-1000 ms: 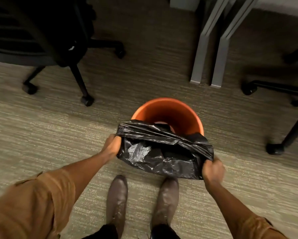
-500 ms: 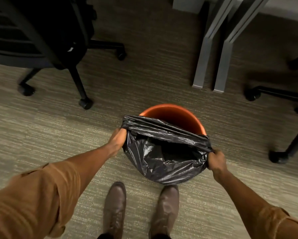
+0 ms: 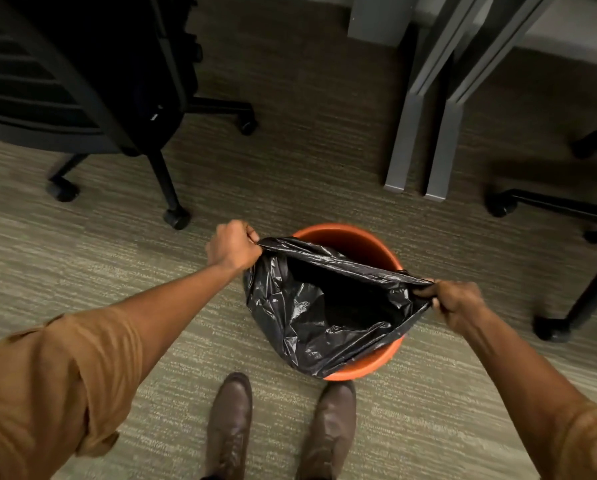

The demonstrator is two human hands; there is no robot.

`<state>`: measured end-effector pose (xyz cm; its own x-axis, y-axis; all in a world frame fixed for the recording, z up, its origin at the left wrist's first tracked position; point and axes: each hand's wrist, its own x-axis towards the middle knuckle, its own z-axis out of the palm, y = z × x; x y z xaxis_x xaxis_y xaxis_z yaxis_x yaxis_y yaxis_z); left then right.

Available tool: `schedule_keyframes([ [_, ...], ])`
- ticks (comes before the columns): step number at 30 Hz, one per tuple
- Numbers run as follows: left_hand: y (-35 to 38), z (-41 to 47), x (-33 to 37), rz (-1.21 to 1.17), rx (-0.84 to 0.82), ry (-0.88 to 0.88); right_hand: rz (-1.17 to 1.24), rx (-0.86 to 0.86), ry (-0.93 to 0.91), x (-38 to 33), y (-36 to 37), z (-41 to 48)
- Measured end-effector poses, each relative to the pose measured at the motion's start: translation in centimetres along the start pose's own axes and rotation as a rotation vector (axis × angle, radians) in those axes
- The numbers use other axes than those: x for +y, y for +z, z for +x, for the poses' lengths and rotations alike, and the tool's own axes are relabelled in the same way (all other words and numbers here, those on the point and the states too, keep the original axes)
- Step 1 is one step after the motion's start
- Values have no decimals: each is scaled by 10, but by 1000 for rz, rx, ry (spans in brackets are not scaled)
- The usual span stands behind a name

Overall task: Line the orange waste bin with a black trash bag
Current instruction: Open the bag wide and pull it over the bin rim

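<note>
Both hands, left hand (image 3: 233, 245) and right hand (image 3: 458, 303), pinched the black trash bag (image 3: 311, 306) mouth over the orange waste bin (image 3: 356, 239); its uncovered far rim risked the thin film slipping inside.

We see a glossy black bag (image 3: 324, 306) in an orange bin (image 3: 366, 240), tan-brown sleeves (image 3: 65, 375), brown shoes (image 3: 231, 420), black chairs (image 3: 82, 81), grey desk legs (image 3: 408, 133), and olive carpet (image 3: 82, 254) with fine pale streaks.
</note>
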<state>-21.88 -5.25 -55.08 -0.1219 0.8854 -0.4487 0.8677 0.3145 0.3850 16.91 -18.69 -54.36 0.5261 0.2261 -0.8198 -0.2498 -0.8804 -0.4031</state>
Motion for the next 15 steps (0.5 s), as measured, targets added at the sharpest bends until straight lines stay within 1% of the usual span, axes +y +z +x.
schedule_keyframes([
  [2,-6,1,6,46,-4,-2,1,-20,42,-6,-1,-3],
  [4,-8,0,9,12,-20,-63,12,-34,58,-4,-3,-5],
  [7,-3,-5,2,-176,-92,-177,27,4,87,10,-7,-16],
  [9,2,-13,-8,-342,-175,-299,83,-31,134,26,-6,-26],
  [13,14,-34,-28,-530,-210,-482,408,-107,315,57,0,-42],
  [15,20,-42,-35,-632,-236,-531,545,-131,342,67,2,-47],
])
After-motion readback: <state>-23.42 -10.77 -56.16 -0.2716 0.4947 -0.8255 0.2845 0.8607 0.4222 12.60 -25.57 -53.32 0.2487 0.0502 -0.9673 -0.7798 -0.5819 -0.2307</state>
